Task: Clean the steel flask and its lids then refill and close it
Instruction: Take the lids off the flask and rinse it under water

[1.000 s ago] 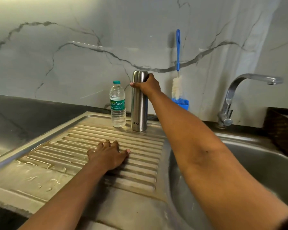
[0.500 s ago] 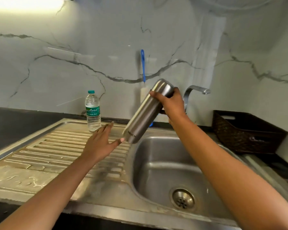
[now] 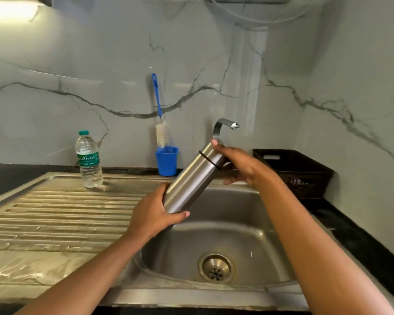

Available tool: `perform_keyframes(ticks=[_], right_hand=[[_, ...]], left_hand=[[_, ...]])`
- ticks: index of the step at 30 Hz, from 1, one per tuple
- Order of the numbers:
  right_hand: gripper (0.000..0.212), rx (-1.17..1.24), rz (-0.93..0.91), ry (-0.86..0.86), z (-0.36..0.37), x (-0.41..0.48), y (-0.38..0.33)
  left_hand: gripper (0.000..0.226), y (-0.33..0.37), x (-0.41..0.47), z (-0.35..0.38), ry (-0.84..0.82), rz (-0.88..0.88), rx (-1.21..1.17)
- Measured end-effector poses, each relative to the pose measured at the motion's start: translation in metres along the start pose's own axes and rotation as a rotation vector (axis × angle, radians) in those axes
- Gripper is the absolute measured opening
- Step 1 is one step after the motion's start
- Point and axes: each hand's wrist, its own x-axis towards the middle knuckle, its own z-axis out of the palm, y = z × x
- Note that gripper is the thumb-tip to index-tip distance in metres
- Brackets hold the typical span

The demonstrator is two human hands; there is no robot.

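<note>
Now, flask (image 3: 190,181): tilted above the sink (image 3: 237,212), lid end far-right.
Left hand (image 3: 151,215): fingers wrap the base.
Right hand (image 3: 240,165): fingers grasp the lid (image 3: 208,152).
Advice: brace base, twist lid off over sink.

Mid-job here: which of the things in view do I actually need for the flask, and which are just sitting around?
Job: steel flask, lid, left hand, right hand, bottle brush, tap, sink, likely water bottle.
Lying about: dark basket, blue cup holding the brush.
</note>
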Motion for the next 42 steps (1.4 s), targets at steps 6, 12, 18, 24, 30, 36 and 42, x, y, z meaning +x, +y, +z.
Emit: perform_keyframes(ticks=[6,12,18,24,30,36,42], right_hand=[[0.068,-0.455,0.038,0.147,0.012,0.022,0.003],[0.065,-0.365,-0.057,0.236,0.019,0.039,0.019],[0.026,-0.147,-0.353,-0.025,0.0,0.023,0.021],[0.076,-0.307,-0.201,-0.369,-0.031,0.003,0.0],[0.072,-0.682,-0.039,0.098,0.003,0.01,-0.019],[0.04,-0.174,-0.069,-0.264,-0.019,0.016,-0.004],[0.075,-0.386,0.096,0.012,-0.01,0.008,-0.017]], left_hand=[[0.085,-0.011,-0.002,0.002,0.05,0.02,0.103],[0.091,-0.011,-0.002,-0.004,0.021,-0.001,0.062],[0.091,-0.011,-0.007,0.0,-0.117,-0.057,-0.118],[0.085,-0.014,-0.006,-0.003,-0.129,-0.054,-0.145],[0.085,-0.018,0.0,-0.002,-0.082,-0.035,-0.134],[0.086,-0.021,0.001,0.001,-0.089,-0.018,-0.141],[0.089,-0.021,0.002,0.006,-0.101,0.019,-0.087]])
